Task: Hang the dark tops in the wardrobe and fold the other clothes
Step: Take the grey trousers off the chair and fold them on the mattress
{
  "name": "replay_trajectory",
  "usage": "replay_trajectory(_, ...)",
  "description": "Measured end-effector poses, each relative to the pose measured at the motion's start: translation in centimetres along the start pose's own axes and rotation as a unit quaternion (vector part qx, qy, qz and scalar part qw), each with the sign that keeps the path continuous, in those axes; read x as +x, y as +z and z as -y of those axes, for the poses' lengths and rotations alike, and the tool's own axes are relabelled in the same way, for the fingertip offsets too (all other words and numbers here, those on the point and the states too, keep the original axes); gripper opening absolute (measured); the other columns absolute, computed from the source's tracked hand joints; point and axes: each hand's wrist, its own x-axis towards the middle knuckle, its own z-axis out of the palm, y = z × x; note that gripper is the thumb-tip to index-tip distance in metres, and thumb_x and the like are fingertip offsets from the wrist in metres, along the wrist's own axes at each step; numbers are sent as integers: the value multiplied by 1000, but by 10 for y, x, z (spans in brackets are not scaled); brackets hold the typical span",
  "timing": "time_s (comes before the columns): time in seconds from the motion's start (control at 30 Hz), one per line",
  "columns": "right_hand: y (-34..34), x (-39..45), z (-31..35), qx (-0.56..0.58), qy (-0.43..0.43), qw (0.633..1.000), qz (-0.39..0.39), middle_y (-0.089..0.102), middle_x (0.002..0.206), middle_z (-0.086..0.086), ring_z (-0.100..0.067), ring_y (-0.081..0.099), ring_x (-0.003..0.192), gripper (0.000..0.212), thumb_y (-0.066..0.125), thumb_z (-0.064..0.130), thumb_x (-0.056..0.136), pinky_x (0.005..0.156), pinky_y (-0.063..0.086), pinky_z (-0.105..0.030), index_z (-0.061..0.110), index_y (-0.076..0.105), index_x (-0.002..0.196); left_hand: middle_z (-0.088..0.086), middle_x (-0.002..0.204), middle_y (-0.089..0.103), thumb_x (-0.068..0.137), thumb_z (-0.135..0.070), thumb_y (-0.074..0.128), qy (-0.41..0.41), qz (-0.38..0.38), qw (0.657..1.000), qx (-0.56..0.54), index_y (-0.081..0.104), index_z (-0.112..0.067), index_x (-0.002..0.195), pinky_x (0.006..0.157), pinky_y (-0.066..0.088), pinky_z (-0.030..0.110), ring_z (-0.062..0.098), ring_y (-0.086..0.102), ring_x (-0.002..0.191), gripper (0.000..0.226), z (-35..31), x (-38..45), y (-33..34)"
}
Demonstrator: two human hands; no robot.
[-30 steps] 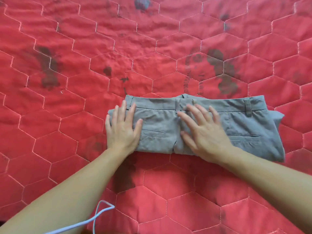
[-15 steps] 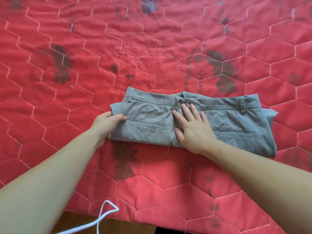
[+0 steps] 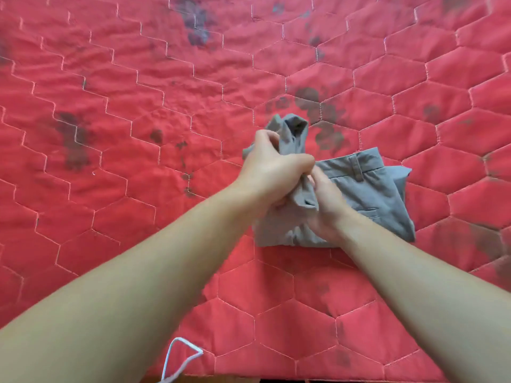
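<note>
Your left hand (image 3: 272, 172) grips the lifted left end of the grey trousers (image 3: 367, 194), fingers curled round the cloth. Your right hand (image 3: 326, 208) pinches the same fold just beside it. They lie on the red quilt (image 3: 138, 106).

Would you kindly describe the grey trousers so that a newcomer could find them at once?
Start from the red quilted bedcover with hexagon stitching that fills the view. Right of its middle lie the grey trousers, folded, with the left hand gripping one lifted end and the right hand on the fabric. They are the only garment and the only grey cloth there.
</note>
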Motion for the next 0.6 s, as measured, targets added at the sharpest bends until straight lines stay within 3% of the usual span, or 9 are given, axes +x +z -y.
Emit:
replay_trajectory(0.07,-18,-15,9,146,70,986,51,67,94,-12,-26,65,91,49,38,55,94,84,50,-37,18,70,97,6,88,66,70,-18,66,8,24,999,30,41,-28,92,39,43,21,18,65,63,35,3,4,44)
replay_trajectory(0.17,-51,-32,19,204,48,976,55,68,88,-6,-23,66,88,44,44,61,89,94,46,-37,25,68,97,1,88,62,76,-19,66,24,45,996,77,42,-24,98,60,55,34,23,65,74,33,10,9,90)
replay_trajectory(0.3,-91,-45,37,99,5,995,31,67,109,-9,-29,64,107,55,55,65,78,100,43,-48,24,69,112,0,87,61,76,-20,67,50,55,992,100,42,-24,102,67,58,41,25,66,77,36,19,7,125)
replay_trajectory(0.37,-107,-45,48,43,30,998,18,71,90,-2,-21,70,87,31,62,52,79,79,56,-36,25,74,90,3,91,63,78,-17,63,67,53,990,114,45,-20,105,69,56,39,25,66,85,33,21,3,141)
replay_trajectory(0.4,-115,-43,52,21,35,999,-1,70,78,2,-17,69,74,22,62,44,83,66,55,-28,26,73,76,3,92,63,76,-14,61,64,56,990,109,48,-19,110,71,56,39,26,65,89,36,20,0,148)
replay_trajectory(0.5,-146,-39,61,-43,66,996,-36,61,63,3,-18,54,62,38,52,33,92,60,35,-31,21,68,61,-5,88,60,74,-12,61,33,112,993,11,48,-22,132,83,57,44,25,65,97,61,21,-9,165)
replay_trajectory(0.53,-153,-41,63,-54,76,995,-37,64,64,0,-21,57,63,38,50,32,94,61,39,-33,19,70,65,-8,89,59,75,-12,61,54,122,991,10,48,-23,135,85,56,42,22,65,96,62,24,-12,164)
replay_trajectory(0.6,-162,-40,64,-102,60,991,-61,74,80,-7,-23,70,72,27,51,26,97,63,54,-31,12,73,90,-8,98,61,76,-8,62,175,105,975,89,58,-22,127,87,51,33,15,62,89,54,36,-14,150)
